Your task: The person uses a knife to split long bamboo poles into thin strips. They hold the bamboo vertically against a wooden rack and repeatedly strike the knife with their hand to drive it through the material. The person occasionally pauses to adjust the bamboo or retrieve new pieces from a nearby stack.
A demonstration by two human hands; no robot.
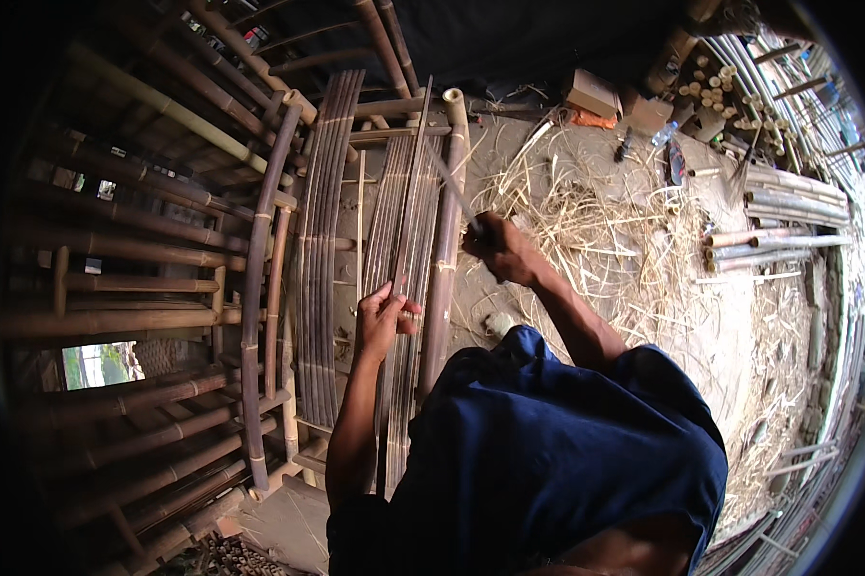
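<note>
Bamboo strip in the left hand, knife in the right

The left hand (382, 322) is closed, thumb and fingers pinching a long, narrow bamboo strip (415, 197) over a low bamboo frame. The strip runs lengthwise above the frame's slats, its far end near the top crossbar and its near part passing beside the left forearm. The right hand (503, 252) is wrapped in a fist around the dark handle of a long-bladed knife (458, 192), to the right of the frame. The blade slants away and to the left, its far end close to the strip; whether the two touch cannot be told.

Brown slats (329, 192) lie side by side along the frame's left part, with more slats (384, 216) under and beside the strip. A thick bamboo pole (447, 221) forms the frame's right edge. To the left stand bamboo frames (257, 298) built of darker poles.

Pale shavings (596, 226) litter the floor on the right. Beyond them are a cardboard box (593, 94), a clear plastic bottle (665, 132) and a heap of cut bamboo pieces (711, 94). Bamboo poles (792, 206) lie stacked farther right. The person wears a dark blue shirt (557, 442).
</note>
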